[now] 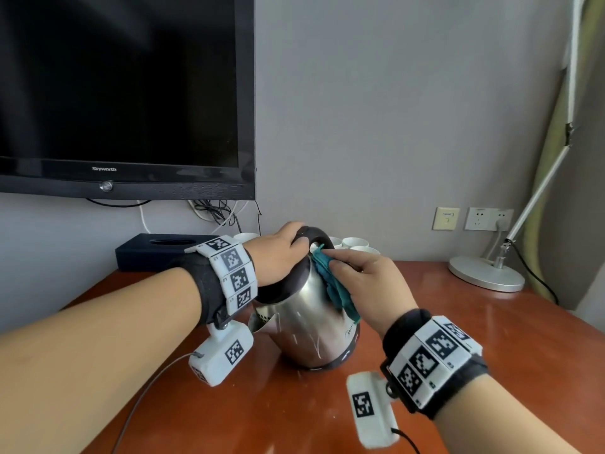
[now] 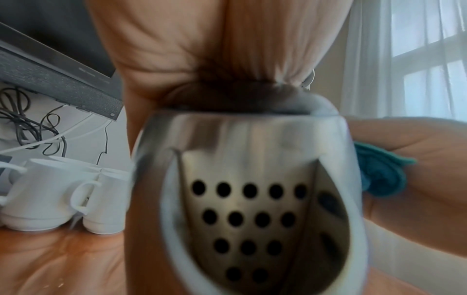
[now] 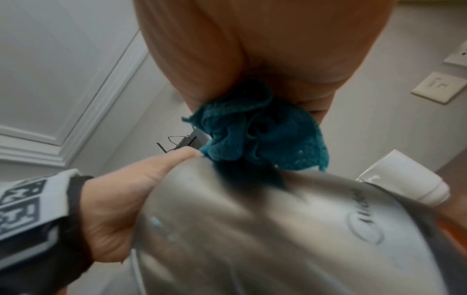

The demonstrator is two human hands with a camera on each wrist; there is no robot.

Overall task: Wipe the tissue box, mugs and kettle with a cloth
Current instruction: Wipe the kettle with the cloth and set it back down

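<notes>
Kettle (image 1: 304, 322): one, tilted, your left hand (image 1: 278, 253) gripping its top.
Cloth (image 1: 334, 283): one, pinched in your right hand (image 1: 370, 283).
Mugs (image 2: 60, 191): several, exact count unclear.

The head camera looked down and forward over the table (image 1: 491, 339) toward the wall. Each wrist camera sat very near the kettle (image 2: 252, 159), the left facing its spout, the right its side; all three shared it.
</notes>
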